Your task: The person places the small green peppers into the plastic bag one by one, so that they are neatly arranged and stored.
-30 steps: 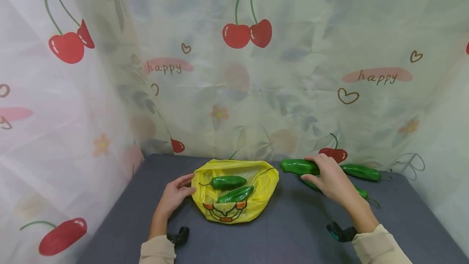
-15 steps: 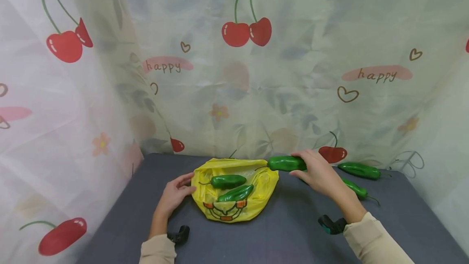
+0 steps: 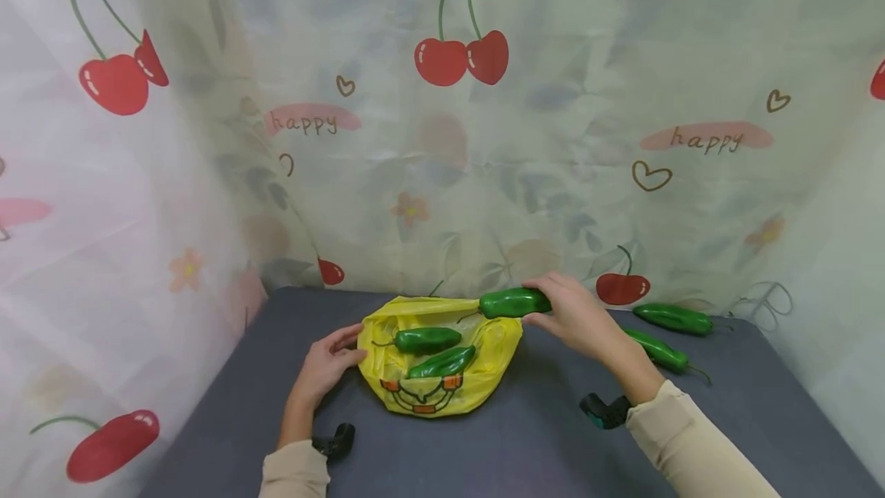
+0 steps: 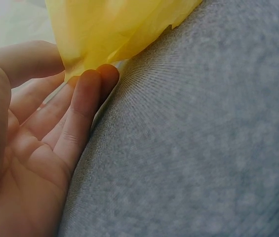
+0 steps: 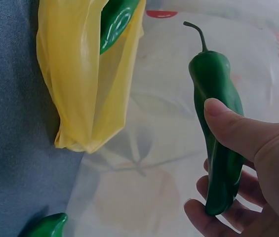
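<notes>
A yellow plastic bag (image 3: 477, 390) lies with its mouth open on the dark table, two green peppers (image 3: 427, 340) visible inside. My left hand (image 3: 323, 371) pinches the bag's left edge between thumb and fingers, as the left wrist view also shows. Above the bag's right rim, my right hand (image 3: 575, 319) grips another long green pepper (image 5: 217, 89), thumb on one side and fingers on the other. Its thin stem points left toward the bag's mouth.
Two more green peppers lie on the table (image 3: 525, 444) to the right, one farther back (image 3: 674, 319) and one nearer (image 3: 660, 352), partly behind my right forearm. A cherry-patterned curtain (image 3: 470, 175) closes off the back and both sides.
My right hand has carried its green pepper leftward, from beside the other peppers to above the bag's right rim. The left hand stays at the bag's left edge.
</notes>
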A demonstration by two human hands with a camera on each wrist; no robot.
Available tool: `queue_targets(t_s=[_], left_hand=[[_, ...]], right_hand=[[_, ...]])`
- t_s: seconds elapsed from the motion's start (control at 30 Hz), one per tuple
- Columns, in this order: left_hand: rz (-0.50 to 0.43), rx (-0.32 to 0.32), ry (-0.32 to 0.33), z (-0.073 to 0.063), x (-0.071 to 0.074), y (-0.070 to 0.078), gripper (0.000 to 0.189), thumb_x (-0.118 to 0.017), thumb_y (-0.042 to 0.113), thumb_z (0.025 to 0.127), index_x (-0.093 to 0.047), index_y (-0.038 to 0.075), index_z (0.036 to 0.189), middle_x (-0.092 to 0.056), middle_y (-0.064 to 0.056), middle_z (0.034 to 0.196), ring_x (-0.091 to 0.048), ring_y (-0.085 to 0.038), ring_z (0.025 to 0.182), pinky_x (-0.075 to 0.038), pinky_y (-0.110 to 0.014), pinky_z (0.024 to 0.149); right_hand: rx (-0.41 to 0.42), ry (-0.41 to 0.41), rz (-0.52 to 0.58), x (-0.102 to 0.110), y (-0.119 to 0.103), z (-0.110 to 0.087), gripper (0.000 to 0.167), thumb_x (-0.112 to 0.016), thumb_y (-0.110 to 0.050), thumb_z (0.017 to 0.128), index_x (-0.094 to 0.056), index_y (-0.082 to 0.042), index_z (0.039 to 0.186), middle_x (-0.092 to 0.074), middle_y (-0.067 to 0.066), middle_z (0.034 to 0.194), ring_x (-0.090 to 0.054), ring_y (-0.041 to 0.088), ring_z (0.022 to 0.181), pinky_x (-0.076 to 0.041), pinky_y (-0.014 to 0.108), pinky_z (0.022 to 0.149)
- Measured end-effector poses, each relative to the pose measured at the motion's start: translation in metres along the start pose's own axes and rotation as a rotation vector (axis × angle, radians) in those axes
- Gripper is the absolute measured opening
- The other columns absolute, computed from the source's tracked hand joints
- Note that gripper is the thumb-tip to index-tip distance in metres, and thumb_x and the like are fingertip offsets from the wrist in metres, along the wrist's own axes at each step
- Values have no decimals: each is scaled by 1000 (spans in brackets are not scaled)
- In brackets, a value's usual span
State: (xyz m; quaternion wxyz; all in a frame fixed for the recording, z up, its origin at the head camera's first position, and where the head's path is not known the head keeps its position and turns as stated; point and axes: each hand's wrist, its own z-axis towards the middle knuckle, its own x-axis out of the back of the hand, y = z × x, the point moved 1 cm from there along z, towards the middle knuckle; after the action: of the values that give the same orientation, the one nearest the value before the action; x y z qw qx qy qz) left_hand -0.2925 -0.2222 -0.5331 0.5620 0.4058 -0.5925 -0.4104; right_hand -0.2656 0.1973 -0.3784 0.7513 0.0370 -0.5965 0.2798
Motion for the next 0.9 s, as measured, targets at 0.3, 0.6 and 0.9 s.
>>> queue_targets(t_s=[0.3,0.6,0.9], left_hand=[[12,10,12,0,1,1,59,-77,30,92,-57,21,146,-60,-11,148,-60,-28,133,-51,-43,107],[29,15,20,2,0,-3,59,-77,28,92,-57,21,146,-60,-12,147,-64,-27,128,-52,-44,105],[29,15,20,2,-1,-2,59,-78,29,90,-58,22,145,-61,-11,146,-67,-23,122,-54,-36,100]], right_hand=[[88,0,-59,-1,-15,10,55,-84,-27,85,-65,-9,133,-68,8,118,-61,23,99,-52,41,83],[144,-55,-112,-3,-30,18,53,-83,-31,85,-66,-9,131,-68,7,118,-62,27,106,-54,41,87],[171,-111,-154,-9,-44,30,53,-82,-32,86,-65,-10,132,-67,6,121,-61,26,107,-54,39,86]])
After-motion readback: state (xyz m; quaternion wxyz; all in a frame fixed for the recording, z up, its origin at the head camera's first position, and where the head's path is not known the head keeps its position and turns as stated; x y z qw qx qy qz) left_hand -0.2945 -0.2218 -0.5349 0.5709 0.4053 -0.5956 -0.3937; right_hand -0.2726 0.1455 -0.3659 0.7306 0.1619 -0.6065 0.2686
